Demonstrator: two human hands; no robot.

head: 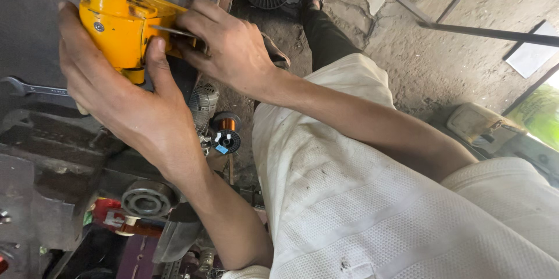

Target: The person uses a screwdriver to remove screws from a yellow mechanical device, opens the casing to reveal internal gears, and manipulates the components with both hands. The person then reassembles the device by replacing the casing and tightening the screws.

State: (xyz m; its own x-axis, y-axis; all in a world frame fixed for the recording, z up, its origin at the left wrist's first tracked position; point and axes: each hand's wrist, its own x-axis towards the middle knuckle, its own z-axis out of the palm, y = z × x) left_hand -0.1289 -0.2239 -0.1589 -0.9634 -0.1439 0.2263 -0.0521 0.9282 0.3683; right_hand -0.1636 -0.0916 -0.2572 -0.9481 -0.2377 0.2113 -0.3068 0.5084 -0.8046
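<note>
Two hands on a yellow tool body at the workbench.

The left hand (110, 90) wraps the yellow tool body (119, 23), which stands upright; the right hand (230, 46) pinches a thin metal rod (174, 32) lying level, its tip pointing into the body's side.

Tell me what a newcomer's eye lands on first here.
The bright yellow tool housing at upper left draws the eye first, clasped from below by the left hand. The right hand presses a thin metal tool against its side. Lower down, a copper wire spool glints amid grey clutter.

Repair wkshop: spanner (29, 87), wire spools (226, 133).
</note>
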